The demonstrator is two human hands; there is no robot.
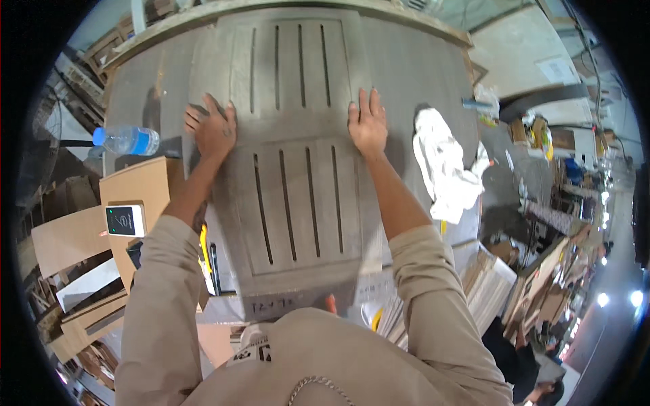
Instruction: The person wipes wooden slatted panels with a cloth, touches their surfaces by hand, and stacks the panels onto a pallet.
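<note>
A: Setting: a cluttered workshop, and a grey worktop [420,61] with stacked cardboard and paper around it. Items, left to right?

B: Item one: a clear plastic water bottle with a blue cap [127,140], lying on its side at the worktop's left edge. Below it, a flat brown cardboard sheet [139,186] with a small white device with a dark screen [124,220] resting on it.

A: Centre?

B: A large grey moulded panel with two rows of long narrow slots [294,183], lying flat on the worktop and reaching toward the person's chest. The left hand [212,128] lies on its upper left edge, fingers spread and curled over the rim. The right hand [367,122] lies open and flat, palm down, on its upper right part, gripping nothing.

A: Right?

B: A crumpled white cloth [443,166], just beside the panel's right edge and near the right hand.

A: Risks?

B: In my judgement, the panel could slide under flat palms. A shove leftward might roll the bottle off, and the cloth could catch beneath the panel's edge.
</note>
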